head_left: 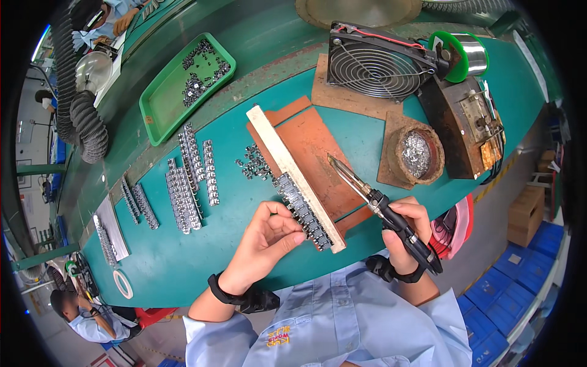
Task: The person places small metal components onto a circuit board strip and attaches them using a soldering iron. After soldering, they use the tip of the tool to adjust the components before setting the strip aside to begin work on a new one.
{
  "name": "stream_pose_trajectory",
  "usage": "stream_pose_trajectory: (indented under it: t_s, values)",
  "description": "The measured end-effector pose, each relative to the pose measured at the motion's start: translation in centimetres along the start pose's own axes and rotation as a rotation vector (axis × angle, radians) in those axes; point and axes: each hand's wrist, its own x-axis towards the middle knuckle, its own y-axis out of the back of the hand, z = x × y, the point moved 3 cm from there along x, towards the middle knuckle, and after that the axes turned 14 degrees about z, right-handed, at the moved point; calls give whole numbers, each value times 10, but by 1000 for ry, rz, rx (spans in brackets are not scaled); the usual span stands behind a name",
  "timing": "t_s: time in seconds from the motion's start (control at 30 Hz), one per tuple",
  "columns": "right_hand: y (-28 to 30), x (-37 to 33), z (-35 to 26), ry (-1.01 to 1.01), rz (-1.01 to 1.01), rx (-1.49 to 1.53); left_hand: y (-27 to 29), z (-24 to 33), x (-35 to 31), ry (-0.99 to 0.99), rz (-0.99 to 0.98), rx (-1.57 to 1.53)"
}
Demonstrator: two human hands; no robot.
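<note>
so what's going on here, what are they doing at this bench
Someone's right hand grips a soldering iron, its tip over the brown board. The left hand is at the near end of a row of small parts along a white strip. Loose parts lie beside it, with more rows further left.

Pale blue shirt, yellow and red embroidery, black wristbands

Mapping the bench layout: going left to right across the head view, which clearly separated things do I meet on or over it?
White ring → green tray → loose pile of small parts → row of dark components → soldering iron → green-flanged solder spool
</note>
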Motion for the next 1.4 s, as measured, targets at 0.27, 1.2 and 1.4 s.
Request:
stream_pose_trajectory:
  t_s: [0.27, 1.2, 1.4]
  values:
    - [0, -1, 0, -26, -31, -41, -2, -3, -1, -21, 10, -13]
    - [25, -12, -22, 136, -132, 62, -1, 0, 8, 2, -178, -112]
    - [18, -13, -36, 149, -252, 46, 4, -7, 9, 17, -132, -97]
